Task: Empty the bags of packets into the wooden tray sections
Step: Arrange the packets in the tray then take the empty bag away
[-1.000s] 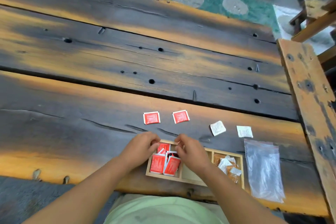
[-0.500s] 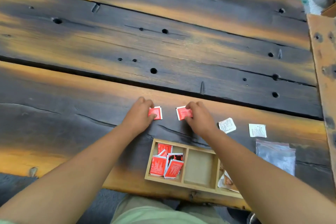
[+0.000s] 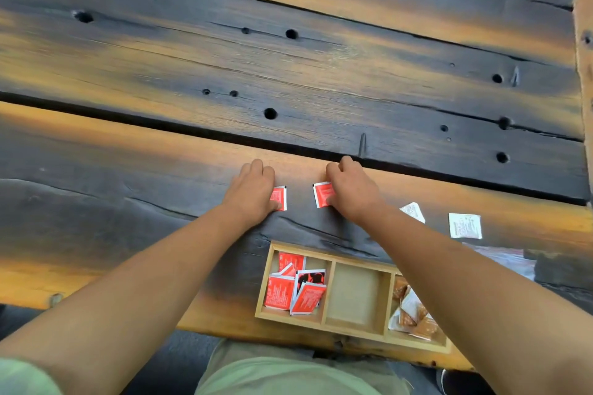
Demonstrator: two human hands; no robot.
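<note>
A wooden tray (image 3: pixel 321 323) with three sections lies at the table's near edge. Its left section holds several red packets (image 3: pixel 295 289), its middle section (image 3: pixel 357 293) is bare, and its right section holds brown and white packets (image 3: pixel 410 314). Beyond the tray, my left hand (image 3: pixel 253 192) rests over one loose red packet (image 3: pixel 279 199), fingers curled on it. My right hand (image 3: pixel 351 192) covers a second red packet (image 3: pixel 322 194) the same way. Each packet shows only its inner edge. A clear plastic bag (image 3: pixel 507 261) lies flat to the right.
Two white packets (image 3: pixel 413 212) (image 3: pixel 465 225) lie on the table right of my right hand. The dark plank table (image 3: pixel 288 74) has holes and a long gap just beyond my fingers. My right forearm crosses over the tray's right end.
Both hands left the tray's left section and reached forward onto the two loose red packets. The view tilted down toward the table.
</note>
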